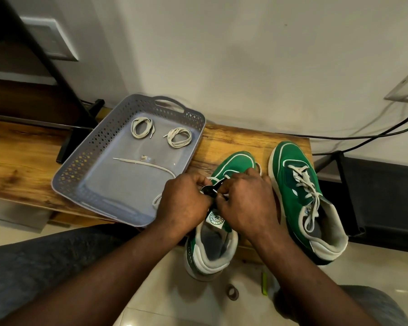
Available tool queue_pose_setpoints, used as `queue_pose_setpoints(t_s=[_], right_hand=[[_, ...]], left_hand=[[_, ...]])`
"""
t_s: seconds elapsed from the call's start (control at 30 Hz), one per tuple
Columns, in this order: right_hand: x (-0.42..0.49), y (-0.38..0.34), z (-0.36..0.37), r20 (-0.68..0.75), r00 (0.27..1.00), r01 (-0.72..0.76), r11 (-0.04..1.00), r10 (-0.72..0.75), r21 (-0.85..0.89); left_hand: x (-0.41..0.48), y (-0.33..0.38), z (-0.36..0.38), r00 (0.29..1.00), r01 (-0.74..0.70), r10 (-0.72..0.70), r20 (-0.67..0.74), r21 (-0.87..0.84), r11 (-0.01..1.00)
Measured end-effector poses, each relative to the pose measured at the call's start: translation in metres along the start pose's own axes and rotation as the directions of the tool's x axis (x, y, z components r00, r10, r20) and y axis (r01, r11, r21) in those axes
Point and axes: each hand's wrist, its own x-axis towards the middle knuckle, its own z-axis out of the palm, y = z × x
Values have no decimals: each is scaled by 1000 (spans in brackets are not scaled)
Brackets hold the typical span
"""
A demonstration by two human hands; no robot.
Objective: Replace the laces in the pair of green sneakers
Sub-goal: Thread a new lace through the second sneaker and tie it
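Two green suede sneakers stand side by side on the wooden table [21, 165], long axes running away from the person, toes to the wall. The laced green sneaker [292, 161] sits apart. Both hands, left hand [184, 203] and right hand [245, 203], pinch the lacing flaps of the nearer green sneaker [236, 161], whose heel overhangs the edge. The grey perforated plastic tray [80, 165] holds three off-white laces: two coiled laces [135, 131] and one loose lace [149, 164].

Laces [142, 131] in tray [85, 158], sneakers [302, 196] right.
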Motion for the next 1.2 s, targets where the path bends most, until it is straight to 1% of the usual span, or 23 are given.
queue_pose_setpoints(t_s=[0.07,0.17,0.23,0.3,0.4,0.47,0.57,0.67,0.77,0.87,0.93,1.0,1.13,1.2], right_hand=[[-1,0,3,-2,1000,-8,1000,8,30],[-3,-1,5,-22,1000,-3,998,4,60],[-4,-1,6,-41,999,9,998,-7,61],[-5,0,6,-49,999,19,998,-16,54],[-7,0,5,-52,998,23,999,-21,24],[-8,-1,6,-67,998,11,1000,-10,11],[-10,-2,8,-83,996,-17,999,19,31],[-9,-1,5,-42,999,-17,1000,17,9],[-8,-1,1,23,1000,-13,998,14,-54],[-10,0,2,0,999,-44,999,44,-13],[-11,1,4,-25,997,-66,997,67,48],[-12,2,5,-34,997,-72,992,76,108],[-10,7,4,43,997,-66,984,60,163],[-8,13,3,68,996,-71,963,56,259]], left_hand=[[0,0,0,996,86,-87,1,-99,991],[-1,-2,1,978,204,-206,18,-260,944],[-2,-2,2,971,231,-239,9,-289,929],[-4,-2,3,975,205,-219,-30,-243,948],[-7,1,4,985,141,-152,-84,-124,982],[-8,1,5,990,105,-111,-83,-74,992],[-9,1,5,995,60,-63,-72,-42,997],[-12,1,6,995,9,-10,-99,-8,1000],[-16,3,10,992,-41,48,-114,62,997],[-18,5,12,990,-86,98,-98,112,990],[-17,4,12,992,-89,99,-79,113,990],[-16,4,11,996,-51,56,-70,72,996],[-13,1,10,997,37,-40,-73,-36,999],[-13,1,10,995,69,-74,-72,-76,995]])
